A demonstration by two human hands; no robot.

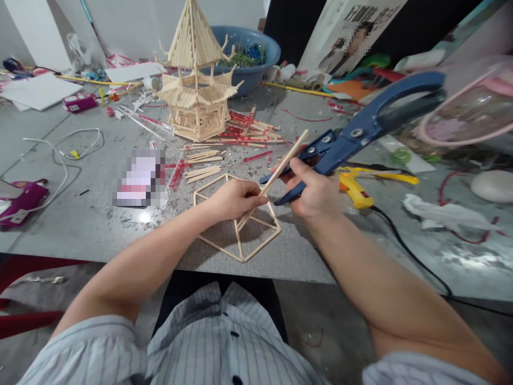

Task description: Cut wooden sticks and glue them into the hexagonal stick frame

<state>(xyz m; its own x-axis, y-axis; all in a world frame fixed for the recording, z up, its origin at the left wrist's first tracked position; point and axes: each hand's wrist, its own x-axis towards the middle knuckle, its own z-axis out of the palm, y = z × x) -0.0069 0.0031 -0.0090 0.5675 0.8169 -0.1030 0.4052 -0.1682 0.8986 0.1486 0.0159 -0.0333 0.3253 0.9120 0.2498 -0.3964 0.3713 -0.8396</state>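
Observation:
My left hand is closed, pinching a thin wooden stick that slants up to the right; a second stick end seems to show below the fingers. In my right hand is a blue hand cutter with rivets, its large curved end pointing up and right. The stick passes in front of the cutter, close to my right thumb; whether the thumb touches it I cannot tell. Under my left hand, a flat six-sided frame of sticks with inner spokes lies on the table, partly hidden.
A stick-built pagoda stands behind, before a blue basin. Loose sticks and red-printed sticks lie near it. A phone is left; a yellow glue gun with a black cord is right, near a pink-rimmed container.

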